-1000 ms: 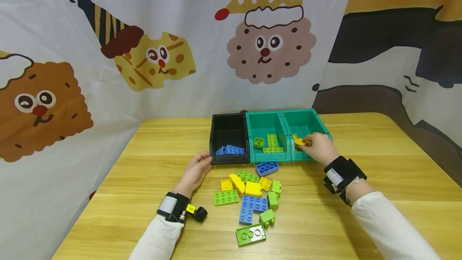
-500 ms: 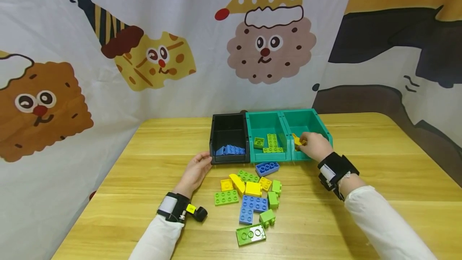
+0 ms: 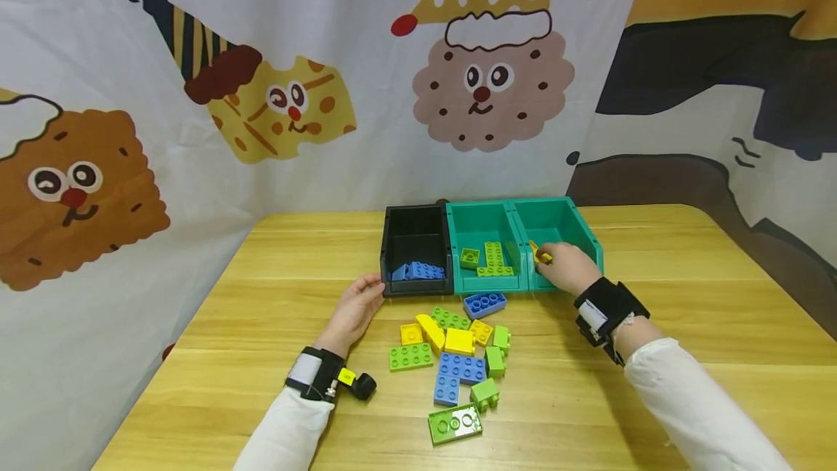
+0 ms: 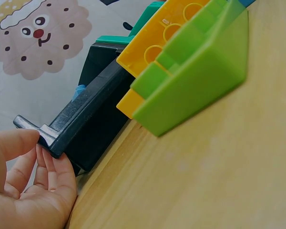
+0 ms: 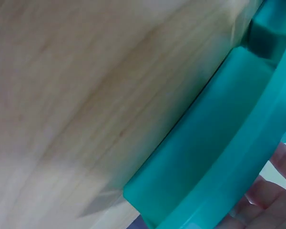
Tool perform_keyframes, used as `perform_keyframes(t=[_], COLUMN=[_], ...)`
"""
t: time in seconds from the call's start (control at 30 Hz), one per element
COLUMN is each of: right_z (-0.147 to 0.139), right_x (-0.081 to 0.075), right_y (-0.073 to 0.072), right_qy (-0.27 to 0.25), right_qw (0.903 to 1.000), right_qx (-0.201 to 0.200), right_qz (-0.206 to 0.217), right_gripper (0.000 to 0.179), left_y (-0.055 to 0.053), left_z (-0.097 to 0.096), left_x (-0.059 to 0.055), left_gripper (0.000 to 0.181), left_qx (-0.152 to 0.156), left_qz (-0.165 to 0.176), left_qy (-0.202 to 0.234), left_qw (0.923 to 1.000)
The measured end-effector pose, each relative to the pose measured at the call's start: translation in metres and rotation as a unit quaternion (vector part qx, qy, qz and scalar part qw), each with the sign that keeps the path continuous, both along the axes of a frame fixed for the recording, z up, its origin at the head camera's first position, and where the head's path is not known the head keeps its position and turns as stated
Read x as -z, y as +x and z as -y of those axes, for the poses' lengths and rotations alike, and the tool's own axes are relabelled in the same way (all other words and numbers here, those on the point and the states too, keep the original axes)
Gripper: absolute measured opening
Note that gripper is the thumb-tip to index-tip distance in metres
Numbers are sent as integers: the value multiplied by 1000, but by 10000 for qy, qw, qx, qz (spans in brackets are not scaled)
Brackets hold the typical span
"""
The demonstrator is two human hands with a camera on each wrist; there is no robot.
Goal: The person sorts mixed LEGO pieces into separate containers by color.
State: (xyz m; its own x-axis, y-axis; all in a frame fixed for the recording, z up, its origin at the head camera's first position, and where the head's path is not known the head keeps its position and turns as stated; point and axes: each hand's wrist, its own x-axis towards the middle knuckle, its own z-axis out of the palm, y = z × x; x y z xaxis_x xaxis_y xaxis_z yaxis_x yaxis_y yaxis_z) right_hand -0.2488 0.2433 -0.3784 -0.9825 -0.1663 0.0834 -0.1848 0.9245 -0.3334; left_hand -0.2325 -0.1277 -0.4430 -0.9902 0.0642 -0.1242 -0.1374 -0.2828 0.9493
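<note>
My left hand holds the front left corner of the black bin. In the left wrist view, the thumb lies on the rim and the fingers curl beneath it. My right hand reaches over the front wall of the right green bin, fingertips at a yellow toy brick low inside; the hand hides most of the brick. Only part of the curled fingers shows behind the bin wall in the right wrist view.
Blue bricks lie in the black bin, green bricks in the middle green bin. Before the bins, loose bricks lie on the wooden table: blue, yellow and green. A printed cloth hangs behind.
My right hand has shifted slightly left and down into the right green bin, and less of the yellow brick shows. My left hand stays at the black bin.
</note>
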Motion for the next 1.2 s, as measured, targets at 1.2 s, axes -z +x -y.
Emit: perform_keyframes(t=[1.2], right_z=[22], right_x=[8], right_y=[77], right_qy=[-1633], right_qw=[9830], right_qx=[-373], right_qz=[-750], right_gripper=[18], left_y=[0], left_z=[-1], left_x=[-1], left_gripper=[18], left_qx=[-63], left_qz=[37], left_qy=[12], left_qw=[10000])
